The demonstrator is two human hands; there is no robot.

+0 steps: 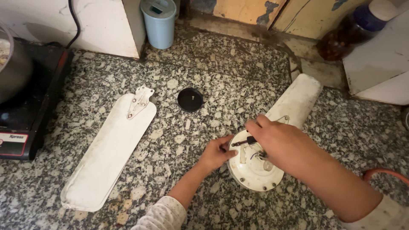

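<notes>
With the left hand pressed open against the rim of the round white ceiling-fan motor housing on the speckled granite floor, the right hand, fingers closed around a small dark-handled screwdriver, does best keeping the tool upright and seated.

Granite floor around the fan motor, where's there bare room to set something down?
Bare granite floor lies between the black cap, the blue bin and the attached blade; also between the loose blade and left hand. Crowded at the fan motor, under the right hand.

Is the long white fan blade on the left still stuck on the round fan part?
No, it is off. The fan blade lies alone on the floor, apart from the round motor under both hands.
</notes>
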